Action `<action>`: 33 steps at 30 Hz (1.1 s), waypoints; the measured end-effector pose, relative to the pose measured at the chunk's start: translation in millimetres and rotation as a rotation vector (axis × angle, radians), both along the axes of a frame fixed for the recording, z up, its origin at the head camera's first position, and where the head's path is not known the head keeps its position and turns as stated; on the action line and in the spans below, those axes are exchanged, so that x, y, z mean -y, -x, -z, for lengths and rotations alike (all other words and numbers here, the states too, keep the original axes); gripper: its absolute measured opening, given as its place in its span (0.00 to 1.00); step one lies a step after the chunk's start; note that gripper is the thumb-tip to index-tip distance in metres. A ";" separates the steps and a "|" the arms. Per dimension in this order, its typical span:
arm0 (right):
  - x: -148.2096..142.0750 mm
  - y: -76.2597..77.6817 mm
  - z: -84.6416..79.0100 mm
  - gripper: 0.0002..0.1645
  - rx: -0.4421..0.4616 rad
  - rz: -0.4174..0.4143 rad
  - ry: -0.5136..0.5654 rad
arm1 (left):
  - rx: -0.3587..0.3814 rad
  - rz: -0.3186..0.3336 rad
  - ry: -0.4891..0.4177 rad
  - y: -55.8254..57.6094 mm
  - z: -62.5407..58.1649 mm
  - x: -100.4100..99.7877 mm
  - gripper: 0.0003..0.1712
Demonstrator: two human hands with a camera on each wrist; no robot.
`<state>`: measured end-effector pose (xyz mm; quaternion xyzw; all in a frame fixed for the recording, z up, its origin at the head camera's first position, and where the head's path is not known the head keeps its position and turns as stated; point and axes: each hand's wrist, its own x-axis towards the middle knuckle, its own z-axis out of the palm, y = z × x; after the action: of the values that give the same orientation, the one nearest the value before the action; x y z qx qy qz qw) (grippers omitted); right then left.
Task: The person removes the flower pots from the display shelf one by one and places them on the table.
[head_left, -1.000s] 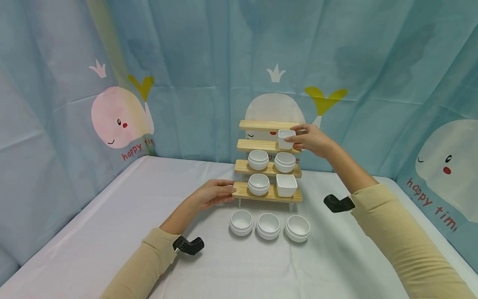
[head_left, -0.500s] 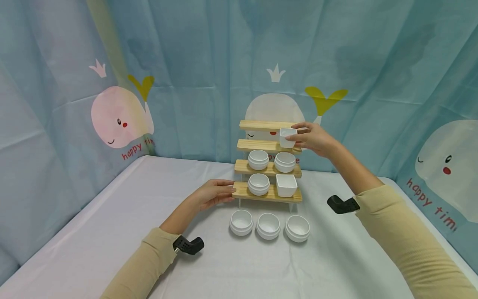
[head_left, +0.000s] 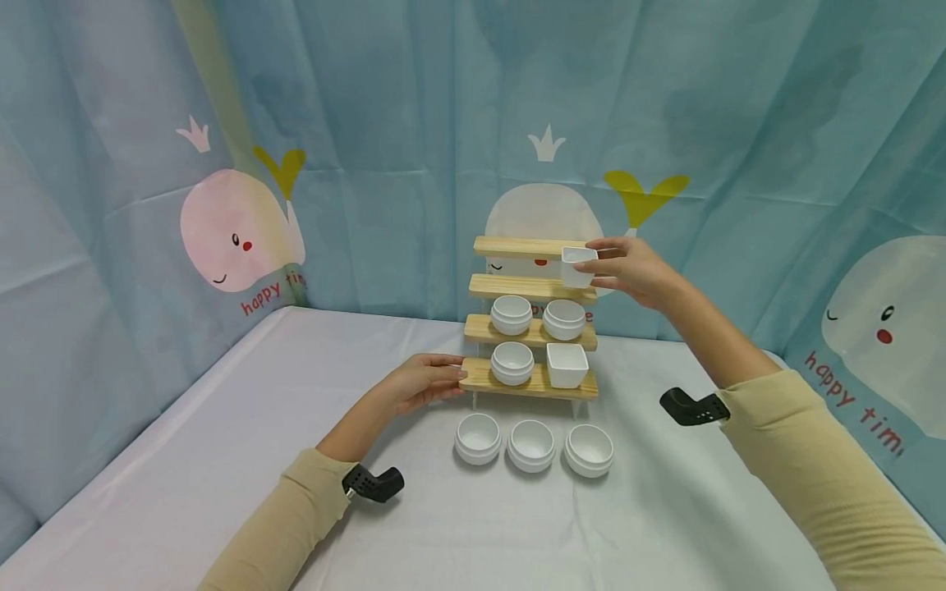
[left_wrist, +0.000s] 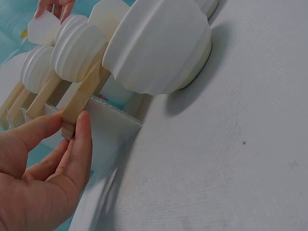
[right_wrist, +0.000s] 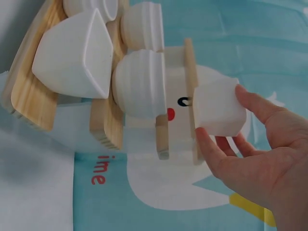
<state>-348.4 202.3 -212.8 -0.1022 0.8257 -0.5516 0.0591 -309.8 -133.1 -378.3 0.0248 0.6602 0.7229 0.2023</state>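
Note:
A stepped display stand has several wooden shelves (head_left: 528,287) on clear supports. My left hand (head_left: 424,384) pinches the left end of its lowest shelf (left_wrist: 77,108) between thumb and fingers. At the upper right, my right hand (head_left: 631,267) holds a small white square bowl (head_left: 578,269) by its sides; in the head view it overlaps the gap between the top two shelves. On the lowest shelf sit a round white bowl (head_left: 512,364) and another square bowl (head_left: 567,367). The shelf above carries two round bowls, one left (head_left: 512,314) and one right (head_left: 565,319).
Three round white bowls stand in a row on the white tablecloth (head_left: 332,345) before the stand: left (head_left: 477,439), middle (head_left: 530,446) and right (head_left: 588,451). A blue curtain (head_left: 384,164) with printed whales hangs close behind the stand.
My right hand has moved the square bowl slightly up and to the right, away from the second shelf from the top. The left hand stays at the lowest shelf's end.

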 end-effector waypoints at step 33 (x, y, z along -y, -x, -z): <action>-17.8 -28.9 8.4 0.43 -0.083 -0.017 -0.073 | -0.014 0.010 -0.009 -0.7 -0.2 0.7 0.30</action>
<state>-319.5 220.1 -221.2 -0.1298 0.8462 -0.5158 0.0332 -309.1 -133.9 -378.1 0.0340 0.6584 0.7245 0.2011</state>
